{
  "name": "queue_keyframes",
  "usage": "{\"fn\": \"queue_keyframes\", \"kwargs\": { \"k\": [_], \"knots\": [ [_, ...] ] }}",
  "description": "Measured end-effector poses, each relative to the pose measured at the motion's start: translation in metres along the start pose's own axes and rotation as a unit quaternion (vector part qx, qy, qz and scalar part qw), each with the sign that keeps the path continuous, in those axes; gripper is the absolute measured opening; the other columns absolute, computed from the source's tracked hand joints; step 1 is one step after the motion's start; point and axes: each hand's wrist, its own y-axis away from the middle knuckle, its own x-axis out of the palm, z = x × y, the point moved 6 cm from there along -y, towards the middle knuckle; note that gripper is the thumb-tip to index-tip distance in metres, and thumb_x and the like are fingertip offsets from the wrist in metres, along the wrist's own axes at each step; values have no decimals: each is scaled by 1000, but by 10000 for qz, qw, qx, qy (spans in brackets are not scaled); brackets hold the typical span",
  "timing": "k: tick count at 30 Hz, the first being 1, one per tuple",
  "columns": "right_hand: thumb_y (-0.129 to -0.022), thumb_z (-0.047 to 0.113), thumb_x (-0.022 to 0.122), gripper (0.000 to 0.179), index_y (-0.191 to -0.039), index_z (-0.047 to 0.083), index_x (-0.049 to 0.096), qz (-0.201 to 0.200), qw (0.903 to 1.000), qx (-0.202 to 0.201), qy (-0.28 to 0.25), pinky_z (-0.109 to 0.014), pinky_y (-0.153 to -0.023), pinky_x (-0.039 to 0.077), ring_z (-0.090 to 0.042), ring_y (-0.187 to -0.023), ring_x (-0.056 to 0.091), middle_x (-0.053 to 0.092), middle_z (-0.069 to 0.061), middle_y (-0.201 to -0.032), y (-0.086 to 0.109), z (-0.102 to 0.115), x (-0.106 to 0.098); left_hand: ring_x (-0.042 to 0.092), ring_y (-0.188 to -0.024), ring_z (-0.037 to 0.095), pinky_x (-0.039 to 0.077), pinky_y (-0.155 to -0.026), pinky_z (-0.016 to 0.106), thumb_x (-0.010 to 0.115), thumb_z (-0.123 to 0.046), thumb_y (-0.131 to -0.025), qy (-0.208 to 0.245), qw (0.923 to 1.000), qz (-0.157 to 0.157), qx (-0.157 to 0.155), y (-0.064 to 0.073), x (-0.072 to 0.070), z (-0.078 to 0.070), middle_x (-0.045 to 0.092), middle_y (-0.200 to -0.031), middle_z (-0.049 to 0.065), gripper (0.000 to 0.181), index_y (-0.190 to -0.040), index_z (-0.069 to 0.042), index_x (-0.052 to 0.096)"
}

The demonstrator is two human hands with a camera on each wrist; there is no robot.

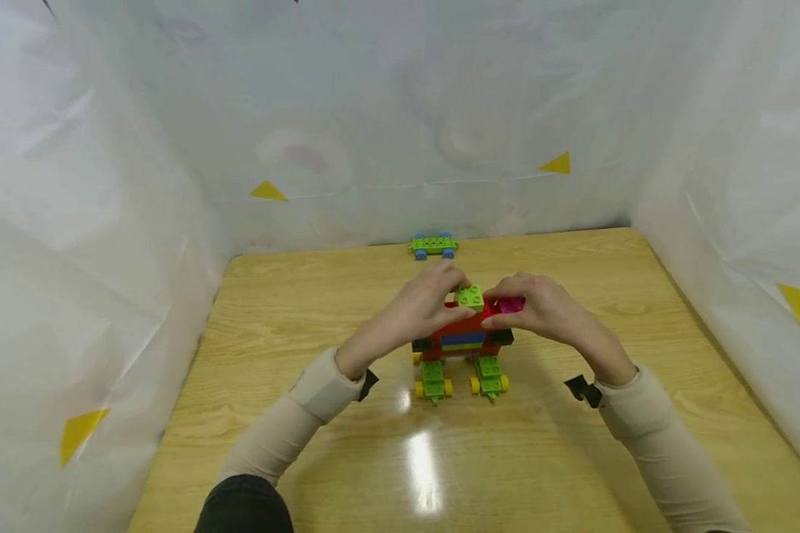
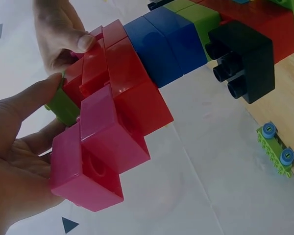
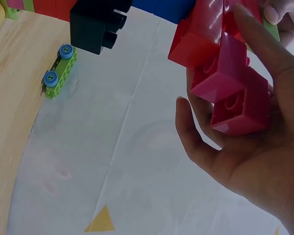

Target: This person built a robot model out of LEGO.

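A tall figure of toy building bricks, with red bricks (image 2: 134, 85) and blue bricks (image 2: 159, 41), stands on the table. My left hand (image 1: 428, 300) pinches a lime green brick (image 1: 470, 297) at the top of it. From the other side, my right hand (image 1: 540, 305) grips the top red bricks, its thumb and a finger on opposite faces. Magenta bricks jut out at both sides, one pair (image 2: 95, 154) beside my left palm and another (image 3: 232, 93) inside my right hand. Black bricks (image 2: 247, 61) stick out lower down. Green wheeled bases (image 1: 433, 379) with yellow wheels carry the figure.
A separate green wheeled base (image 1: 433, 245) with blue wheels sits near the back edge of the wooden table (image 1: 293, 311). White sheeting (image 1: 400, 118) with yellow triangles encloses the back and both sides.
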Motion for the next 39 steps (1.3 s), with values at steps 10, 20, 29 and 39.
{"fn": "queue_keyframes", "kwargs": {
  "k": [10, 20, 29, 39],
  "knots": [
    [-78, 29, 81, 38, -108, 8, 73, 63, 9999, 108, -32, -29, -63, 47, -13, -80, 55, 70, 1, -98, -3, -2, 2, 50, -91, 19, 44, -77, 29, 69, -27, -90, -156, 9998, 17, -83, 2, 2, 3, 54, -103, 7, 33, -112, -3, 62],
    [-79, 29, 81, 37, -108, 8, 73, 92, 9998, 139, -88, -27, -61, 47, -13, -79, 55, 70, 1, -98, -3, -4, 6, 51, -109, 22, 46, -90, 34, 71, -29, -89, -414, 9986, 302, -149, 0, 2, 6, 58, -117, 8, 38, -118, -6, 61],
    [-79, 28, 81, 37, -109, 7, 73, 85, 9999, 141, -22, -30, -63, 47, -14, -80, 56, 70, 0, -98, -6, -5, 5, 50, -106, 21, 46, -85, 32, 72, -26, -88, -396, 9990, 189, -34, 0, 0, 7, 58, -115, 7, 38, -119, -6, 62],
    [-79, 27, 81, 37, -108, 7, 73, 45, 9999, 88, -21, -29, -63, 48, -14, -80, 56, 70, -1, -99, -6, -5, 4, 49, -96, 19, 45, -79, 30, 71, -23, -89, -268, 9995, 177, -6, -1, 1, 8, 56, -111, 7, 38, -120, -5, 62]
  ]
}}
